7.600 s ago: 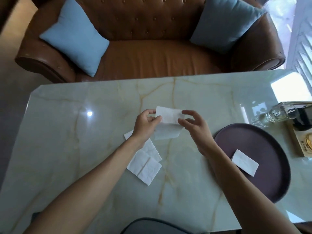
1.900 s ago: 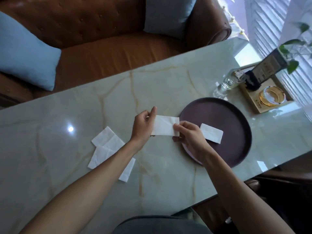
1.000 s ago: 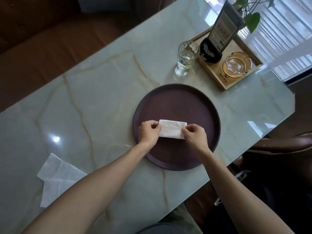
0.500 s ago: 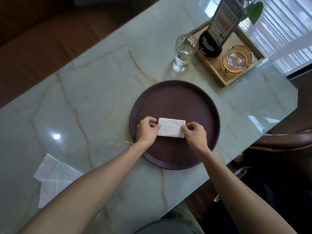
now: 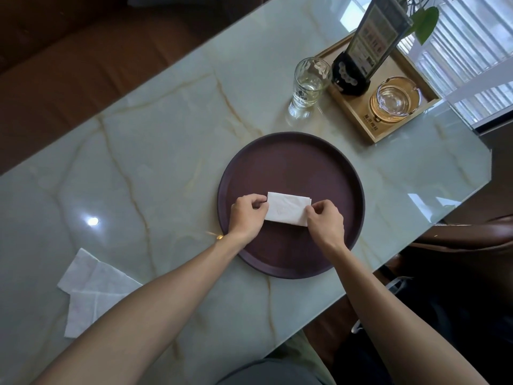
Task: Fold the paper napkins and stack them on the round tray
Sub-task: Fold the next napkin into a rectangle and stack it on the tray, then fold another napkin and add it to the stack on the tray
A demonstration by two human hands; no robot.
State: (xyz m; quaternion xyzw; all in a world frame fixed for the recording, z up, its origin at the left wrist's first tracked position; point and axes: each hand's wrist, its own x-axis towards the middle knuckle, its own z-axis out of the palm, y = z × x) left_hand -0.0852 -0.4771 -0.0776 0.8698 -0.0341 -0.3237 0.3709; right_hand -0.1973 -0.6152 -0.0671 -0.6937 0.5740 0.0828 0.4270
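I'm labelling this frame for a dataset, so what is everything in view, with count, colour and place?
Folded white paper napkin stack: at least two layers, white, middle of the tray, held at both ends.
Round dark purple tray: one, on the table, right of centre.
Unfolded white paper napkins: a few overlapping, white, table's near left.
Pale green marble table: one, gold veins.
Clear drinking glass: one, beyond the tray.
Rectangular wooden tray: one, tan, far right.
Upright menu card stand: one, black base, in the wooden tray.
Amber glass ashtray: one, in the wooden tray.
Brown leather sofa: one, behind the table.
Left hand: pinches the stack's left end.
Right hand: pinches its right end.
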